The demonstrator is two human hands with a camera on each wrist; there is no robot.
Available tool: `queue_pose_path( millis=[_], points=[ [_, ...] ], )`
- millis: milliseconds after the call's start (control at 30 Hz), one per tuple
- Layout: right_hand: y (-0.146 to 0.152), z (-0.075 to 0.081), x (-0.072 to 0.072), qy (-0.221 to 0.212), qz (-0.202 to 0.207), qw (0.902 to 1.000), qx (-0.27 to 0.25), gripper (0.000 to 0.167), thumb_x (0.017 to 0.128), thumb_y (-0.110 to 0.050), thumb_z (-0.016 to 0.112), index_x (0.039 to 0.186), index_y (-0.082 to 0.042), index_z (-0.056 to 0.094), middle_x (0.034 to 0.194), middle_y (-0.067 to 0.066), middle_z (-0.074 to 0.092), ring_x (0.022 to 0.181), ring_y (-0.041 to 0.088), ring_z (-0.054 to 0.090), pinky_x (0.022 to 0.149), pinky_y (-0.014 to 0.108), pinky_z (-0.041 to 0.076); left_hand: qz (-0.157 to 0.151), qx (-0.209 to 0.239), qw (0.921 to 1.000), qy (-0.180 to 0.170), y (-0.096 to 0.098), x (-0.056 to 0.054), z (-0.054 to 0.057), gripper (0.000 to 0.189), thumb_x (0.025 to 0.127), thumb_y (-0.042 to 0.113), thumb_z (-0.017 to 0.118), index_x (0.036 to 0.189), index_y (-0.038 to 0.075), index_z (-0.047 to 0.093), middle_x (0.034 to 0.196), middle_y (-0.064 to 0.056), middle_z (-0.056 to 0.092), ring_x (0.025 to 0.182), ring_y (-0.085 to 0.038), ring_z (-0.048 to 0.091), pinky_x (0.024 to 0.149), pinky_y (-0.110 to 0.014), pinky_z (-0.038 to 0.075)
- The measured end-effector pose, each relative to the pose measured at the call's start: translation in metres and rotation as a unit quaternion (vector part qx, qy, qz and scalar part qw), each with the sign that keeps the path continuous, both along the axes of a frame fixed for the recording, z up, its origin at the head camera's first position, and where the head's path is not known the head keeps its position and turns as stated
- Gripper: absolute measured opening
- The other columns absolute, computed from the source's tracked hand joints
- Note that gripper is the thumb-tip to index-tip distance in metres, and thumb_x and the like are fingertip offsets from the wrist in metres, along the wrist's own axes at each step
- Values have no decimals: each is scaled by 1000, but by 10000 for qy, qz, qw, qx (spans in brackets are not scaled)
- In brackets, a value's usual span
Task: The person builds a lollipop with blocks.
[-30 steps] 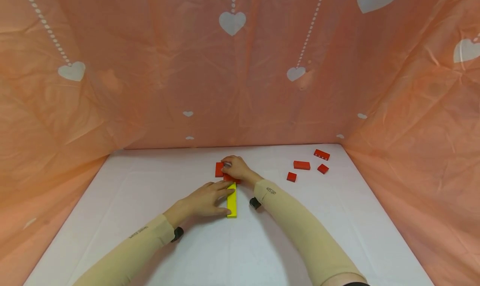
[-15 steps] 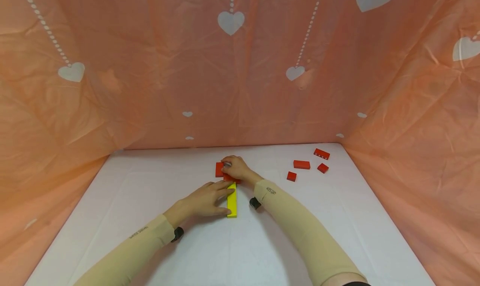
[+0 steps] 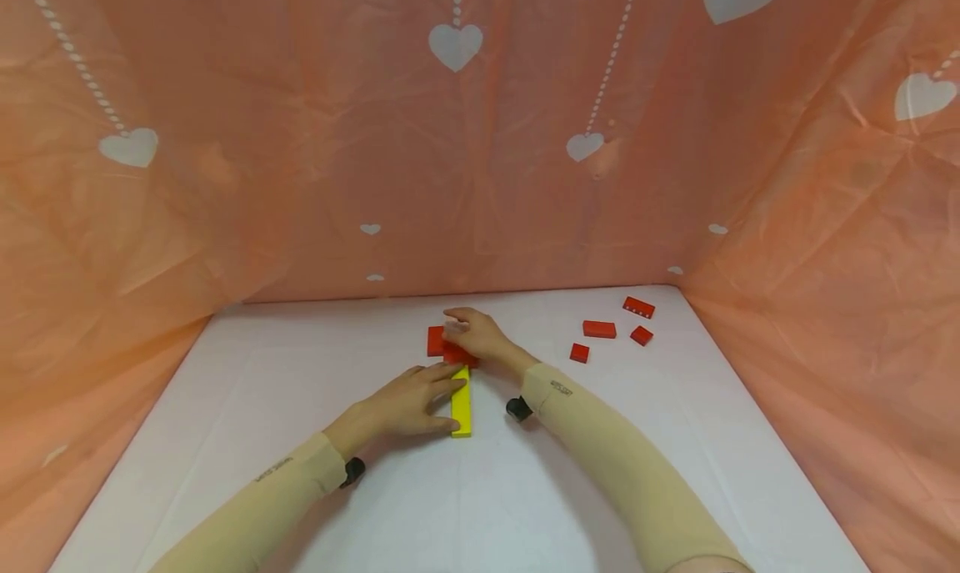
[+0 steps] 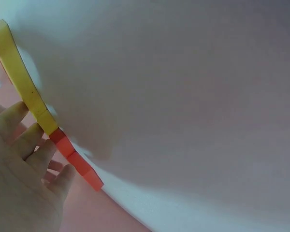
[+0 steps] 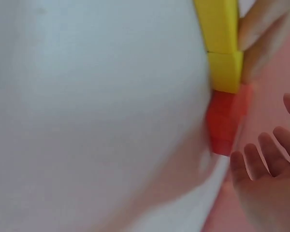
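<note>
In the head view, my left hand (image 3: 405, 402) rests against a long yellow block (image 3: 461, 402), thumb near its near end and fingertips at its far half. The left wrist view shows those fingers mostly straight along the side of the yellow block (image 4: 19, 67). Red blocks (image 3: 459, 354) meet its far end, and another red block (image 3: 435, 341) shows just left of them. Over the red pieces is my right hand (image 3: 478, 335), which partly covers them. Its fingers look loosely bent and apart from the red block (image 5: 222, 121) in the right wrist view.
Several loose red blocks lie at the back right, among them a longer block (image 3: 599, 329), a dotted block (image 3: 639, 308) and small squares (image 3: 579, 353). A white cloth (image 3: 300, 348) covers the table. Pink curtains (image 3: 480, 164) with hearts enclose its back and sides.
My right hand has eased off the red pieces and its forearm has shifted slightly right. The left hand stays at the yellow block. The whole head view has drifted a little.
</note>
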State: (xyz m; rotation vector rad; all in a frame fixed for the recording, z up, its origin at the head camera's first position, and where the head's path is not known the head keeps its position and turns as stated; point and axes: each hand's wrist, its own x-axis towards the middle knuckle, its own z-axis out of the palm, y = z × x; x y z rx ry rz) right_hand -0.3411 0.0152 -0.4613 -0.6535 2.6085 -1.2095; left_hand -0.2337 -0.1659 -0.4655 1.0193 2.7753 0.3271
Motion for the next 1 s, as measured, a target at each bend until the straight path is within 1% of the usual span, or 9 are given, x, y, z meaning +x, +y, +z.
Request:
queue_pose_path(
  millis=[133, 233, 400, 533, 700, 833, 933, 1000],
  points=[
    [14, 8, 5, 116, 75, 9995, -268, 51, 104, -23, 62, 151, -6, 53, 155, 15, 51, 139, 38, 51, 114, 53, 44, -3, 31, 10000, 36, -1, -1, -1, 74, 94, 51, 71, 154, 13, 52, 164, -10, 42, 150, -32, 38, 120, -58, 34],
    [29, 12, 9, 333, 103, 9988, -343, 52, 103, -22, 65, 151, -6, 53, 153, 15, 53, 137, 37, 53, 113, 51, 46, 8, 48, 10000, 35, -1, -1, -2, 73, 94, 51, 72, 154, 14, 53, 164, -10, 41, 150, -32, 38, 120, -58, 34],
    [62, 24, 17, 656, -63, 9970, -411, 53, 102, -21, 66, 151, -5, 53, 151, 17, 55, 135, 37, 54, 112, 51, 47, 59, 48, 10000, -23, 1, 0, -3, 72, 94, 50, 71, 153, 14, 53, 165, -8, 41, 151, -31, 38, 120, -57, 34],
    [93, 31, 19, 835, -362, 9944, -529, 53, 101, -19, 67, 151, -6, 54, 152, 16, 55, 135, 36, 54, 112, 51, 47, 91, 54, 9999, -31, 1, 1, -2, 72, 94, 49, 72, 154, 14, 53, 165, -7, 40, 151, -31, 37, 121, -57, 34],
    [134, 32, 22, 818, -797, 9916, -614, 54, 101, -16, 67, 152, -6, 52, 153, 18, 52, 137, 37, 52, 113, 53, 45, 81, 84, 9999, -31, 0, 2, -2, 73, 93, 49, 72, 154, 14, 53, 165, -7, 40, 152, -31, 36, 121, -57, 33],
    [167, 29, 26, 662, -1223, 9891, -494, 54, 103, -16, 64, 154, -6, 49, 156, 20, 48, 138, 40, 50, 115, 55, 43, 58, 112, 9999, -47, 0, 1, -3, 73, 93, 50, 73, 153, 14, 53, 165, -7, 40, 152, -32, 35, 121, -58, 33],
    [190, 24, 28, 647, -1577, 9845, -404, 52, 103, -16, 63, 152, -4, 50, 154, 23, 48, 135, 44, 52, 112, 57, 45, 39, 104, 9999, -25, 0, 1, -3, 73, 93, 49, 73, 153, 13, 54, 165, -7, 40, 152, -32, 35, 121, -58, 33],
    [202, 20, 28, 686, -1741, 9819, -282, 51, 103, -15, 61, 151, -1, 51, 152, 26, 50, 132, 46, 54, 110, 59, 46, 32, 88, 10000, -15, 0, 0, -3, 73, 93, 49, 73, 153, 13, 53, 165, -7, 40, 152, -32, 35, 121, -57, 33]
  ],
)
